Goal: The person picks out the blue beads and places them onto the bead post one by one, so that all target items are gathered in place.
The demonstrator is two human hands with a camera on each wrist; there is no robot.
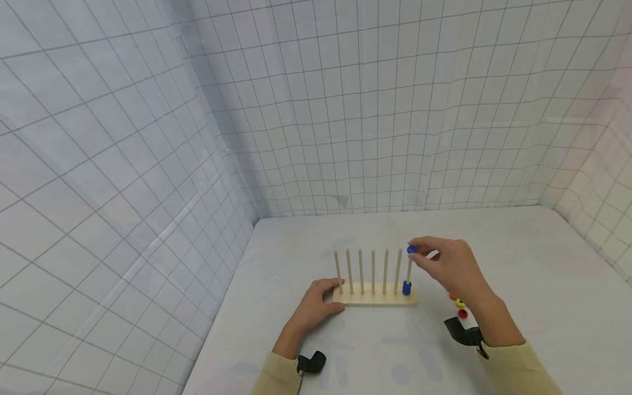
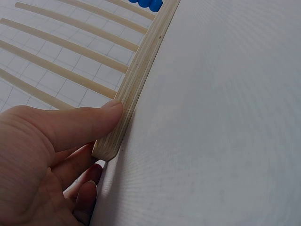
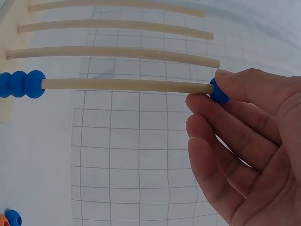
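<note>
we are, as it seems, threading one blue bead (image 1: 412,249) onto the rightmost rod (image 3: 127,85). our right hand (image 1: 451,266) pinches this bead at the rod's tip, above the stacked blue beads (image 1: 406,288). our left hand (image 1: 314,303) grips the left end of the wooden base (image 1: 375,298) on the table (image 1: 385,329). next, we judge, the bead must slide down, with the base held firm.

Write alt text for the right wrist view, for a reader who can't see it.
A right hand pinches a blue bead at the tip of a wooden rod, with more blue beads at the rod's other end. Three bare rods run alongside. An orange bead and another blue one show at lower left.
</note>
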